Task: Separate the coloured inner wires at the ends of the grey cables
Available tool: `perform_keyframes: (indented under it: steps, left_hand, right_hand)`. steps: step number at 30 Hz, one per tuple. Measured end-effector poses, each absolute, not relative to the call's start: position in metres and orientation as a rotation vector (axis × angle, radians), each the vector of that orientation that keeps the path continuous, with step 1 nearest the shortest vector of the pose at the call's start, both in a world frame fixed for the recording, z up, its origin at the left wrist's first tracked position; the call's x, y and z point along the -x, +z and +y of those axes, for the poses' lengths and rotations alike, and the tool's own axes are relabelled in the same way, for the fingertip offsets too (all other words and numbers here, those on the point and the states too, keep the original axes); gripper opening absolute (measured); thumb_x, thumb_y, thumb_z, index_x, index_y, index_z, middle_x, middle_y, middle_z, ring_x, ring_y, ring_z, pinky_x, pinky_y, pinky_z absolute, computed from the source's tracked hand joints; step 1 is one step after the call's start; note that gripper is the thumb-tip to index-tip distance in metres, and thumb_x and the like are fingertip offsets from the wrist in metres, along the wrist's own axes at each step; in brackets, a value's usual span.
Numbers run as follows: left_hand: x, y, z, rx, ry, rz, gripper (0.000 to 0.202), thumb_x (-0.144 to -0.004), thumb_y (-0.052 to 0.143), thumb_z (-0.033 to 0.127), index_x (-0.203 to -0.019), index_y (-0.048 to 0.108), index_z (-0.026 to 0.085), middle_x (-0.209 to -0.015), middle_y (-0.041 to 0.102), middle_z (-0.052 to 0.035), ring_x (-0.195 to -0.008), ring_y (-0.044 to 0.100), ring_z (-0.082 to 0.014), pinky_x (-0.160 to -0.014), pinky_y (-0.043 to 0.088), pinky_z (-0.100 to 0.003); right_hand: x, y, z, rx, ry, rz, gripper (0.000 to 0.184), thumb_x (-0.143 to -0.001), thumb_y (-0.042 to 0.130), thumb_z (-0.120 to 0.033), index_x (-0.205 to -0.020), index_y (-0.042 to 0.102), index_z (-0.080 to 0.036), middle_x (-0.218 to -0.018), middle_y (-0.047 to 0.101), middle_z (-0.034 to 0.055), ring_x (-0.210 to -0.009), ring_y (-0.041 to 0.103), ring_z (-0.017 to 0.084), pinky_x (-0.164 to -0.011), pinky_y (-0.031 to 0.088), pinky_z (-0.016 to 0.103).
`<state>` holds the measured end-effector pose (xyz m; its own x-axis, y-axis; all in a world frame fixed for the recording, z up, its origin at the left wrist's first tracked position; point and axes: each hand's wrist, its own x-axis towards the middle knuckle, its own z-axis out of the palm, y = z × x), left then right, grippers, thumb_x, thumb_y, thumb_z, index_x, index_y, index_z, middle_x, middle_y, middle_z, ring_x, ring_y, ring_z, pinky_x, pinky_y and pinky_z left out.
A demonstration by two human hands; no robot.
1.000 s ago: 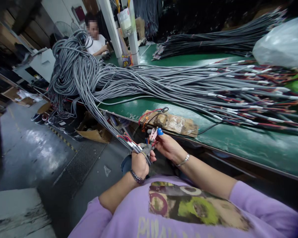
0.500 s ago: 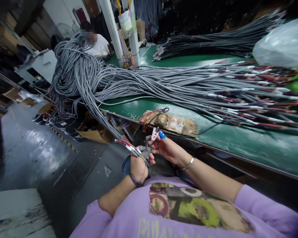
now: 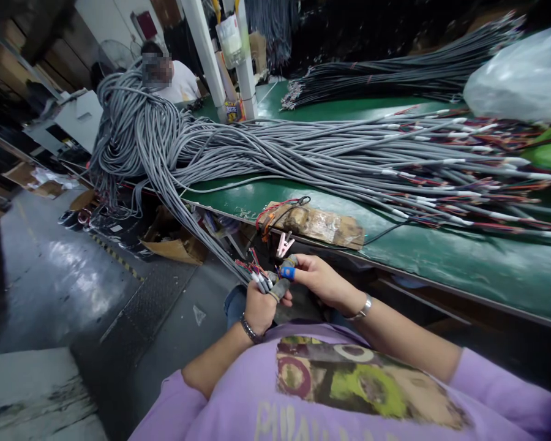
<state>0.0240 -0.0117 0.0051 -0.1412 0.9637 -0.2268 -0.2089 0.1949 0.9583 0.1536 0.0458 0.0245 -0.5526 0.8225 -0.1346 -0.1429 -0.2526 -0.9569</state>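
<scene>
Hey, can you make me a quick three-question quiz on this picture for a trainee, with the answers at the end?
1. True or false: the left hand holds grey cables.

2. Multiple choice: where is the blue wrap?
A) on the left hand
B) on the right hand
C) on the wooden board

3. Fill in the missing word: the bench top is coloured ____.

Key: 1. True. 2. B. 3. Green.

cables (image 3: 275, 150): smooth plastic | tabletop (image 3: 445, 263): glossy | bag (image 3: 518, 79): plastic | shirt (image 3: 229, 392): matt cloth
</scene>
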Motion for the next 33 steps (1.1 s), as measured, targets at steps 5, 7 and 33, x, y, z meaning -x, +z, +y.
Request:
perform_keyframes:
  steps: [5,7,33]
  left_hand:
    - [-0.025,0.009,-0.011,-0.808,1.336,1.272,0.032,-0.069,0.07,0.043,-0.065,0.055,0.015,-0.051,0.06,0.0006,-0.042,0.054,-0.009,-0.044,0.044,-0.02]
    - [-0.026,0.01,-0.011,-0.775,1.384,1.269,0.032,-0.069,0.07,0.043,-0.065,0.055,0.015,-0.051,0.059,0.0008,-0.042,0.054,-0.0088,-0.044,0.043,-0.02]
    - [-0.027,0.026,0.007,-0.584,1.423,1.163,0.032,-0.062,0.074,0.04,-0.064,0.053,0.015,-0.047,0.056,0.003,-0.038,0.049,-0.0072,-0.039,0.04,-0.018]
  right_hand:
    - [-0.147,0.024,0.037,0.909,1.823,-1.205,0.027,-0.07,0.068,-0.042,-0.068,0.052,-0.02,-0.052,0.056,-0.0026,-0.05,0.05,0.011,-0.052,0.038,0.026]
    - [-0.144,0.021,0.034,0.892,1.847,-1.135,0.026,-0.071,0.067,-0.039,-0.067,0.05,-0.02,-0.05,0.054,-0.0033,-0.048,0.049,0.011,-0.052,0.037,0.026]
    - [-0.138,0.005,0.075,0.882,1.799,-0.929,0.042,-0.072,0.063,-0.06,-0.066,0.064,-0.018,-0.062,0.058,0.001,-0.056,0.048,0.012,-0.056,0.042,0.026]
